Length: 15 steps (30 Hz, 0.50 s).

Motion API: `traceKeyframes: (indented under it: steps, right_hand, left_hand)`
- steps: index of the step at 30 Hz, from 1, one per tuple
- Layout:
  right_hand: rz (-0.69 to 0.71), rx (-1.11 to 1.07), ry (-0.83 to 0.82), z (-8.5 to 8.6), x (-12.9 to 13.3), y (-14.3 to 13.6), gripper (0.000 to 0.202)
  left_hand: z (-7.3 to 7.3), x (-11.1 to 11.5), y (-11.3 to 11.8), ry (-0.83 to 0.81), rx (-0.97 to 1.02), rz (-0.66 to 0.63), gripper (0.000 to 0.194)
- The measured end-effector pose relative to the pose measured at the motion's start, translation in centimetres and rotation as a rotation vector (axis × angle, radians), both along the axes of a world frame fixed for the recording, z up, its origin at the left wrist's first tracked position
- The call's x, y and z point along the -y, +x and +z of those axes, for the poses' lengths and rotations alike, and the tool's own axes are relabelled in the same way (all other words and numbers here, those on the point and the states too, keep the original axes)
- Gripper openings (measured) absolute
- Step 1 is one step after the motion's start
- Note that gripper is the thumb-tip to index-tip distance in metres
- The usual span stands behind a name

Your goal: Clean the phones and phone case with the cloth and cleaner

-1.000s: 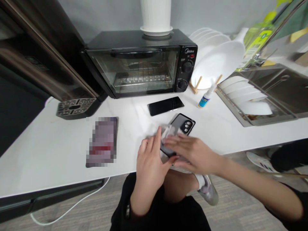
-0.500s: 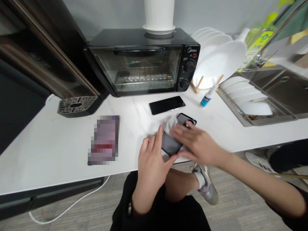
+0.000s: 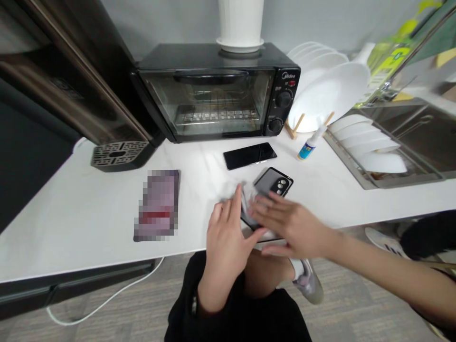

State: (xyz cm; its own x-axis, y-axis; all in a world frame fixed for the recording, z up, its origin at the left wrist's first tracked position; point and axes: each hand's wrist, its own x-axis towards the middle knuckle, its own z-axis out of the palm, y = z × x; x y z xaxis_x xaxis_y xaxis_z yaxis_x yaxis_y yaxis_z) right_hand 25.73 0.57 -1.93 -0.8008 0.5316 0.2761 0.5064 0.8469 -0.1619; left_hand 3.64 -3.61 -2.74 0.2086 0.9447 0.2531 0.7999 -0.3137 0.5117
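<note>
A grey phone case (image 3: 268, 182) with a black rim and camera cutouts lies slanted on the white counter near its front edge. My left hand (image 3: 226, 240) grips its near left end between thumb and index finger. Under the fingers of my right hand (image 3: 290, 219) a crumpled light-grey cloth (image 3: 248, 194) is pressed against the case; these fingers are slightly blurred and cover the case's lower half. Just behind the case lies a black phone (image 3: 250, 156), screen up. A small spray bottle (image 3: 307, 148) with a blue label stands to the right.
At the back is a black toaster oven (image 3: 217, 102) with a white pot (image 3: 241, 23) on top. Left are a dispenser with a drip tray (image 3: 119, 154) and a pixelated flat item (image 3: 156, 204). Plates (image 3: 326, 95) and a sink (image 3: 420, 142) are on the right.
My right hand has slid the cloth down and left along the case, uncovering the camera cutouts. My left hand stays at the case's end. The view has shifted slightly.
</note>
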Motion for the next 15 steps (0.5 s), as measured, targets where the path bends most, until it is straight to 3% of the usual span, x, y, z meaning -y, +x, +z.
traceKeyframes:
  steps: [1, 2, 3, 6, 9, 11, 15]
  right_hand:
    - [0.063, 0.002, -0.037, -0.1, 0.0, 0.0, 0.080]
    - [0.083, -0.009, -0.029, -0.1, -0.1, 0.2, 0.067]
    - [0.012, -0.029, 0.013, -0.1, -0.3, 0.6, 0.052]
    - [-0.141, -0.054, 0.123, 0.3, -1.5, 2.3, 0.032]
    - [-0.144, -0.077, 0.138, 1.1, -2.3, 3.4, 0.025]
    - [-0.222, -0.176, 0.136, 1.4, -2.5, 3.2, 0.021]
    - [-0.213, -0.281, -0.015, 0.6, -2.4, 1.5, 0.025]
  left_hand:
    - [0.0, 0.0, 0.0, -0.003, 0.004, 0.001, 0.109]
    - [0.0, 0.0, 0.0, -0.005, 0.010, 0.007, 0.109]
    - [0.1, 0.1, 0.0, -0.008, 0.019, 0.014, 0.108]
    - [0.2, 0.1, 0.0, -0.024, 0.059, 0.014, 0.106]
    - [0.3, 0.3, 0.0, -0.033, 0.149, -0.001, 0.098]
    - [0.3, 0.3, -0.1, -0.013, 0.239, 0.040, 0.086]
    - [-0.1, 0.3, -0.1, 0.031, 0.294, 0.147, 0.080]
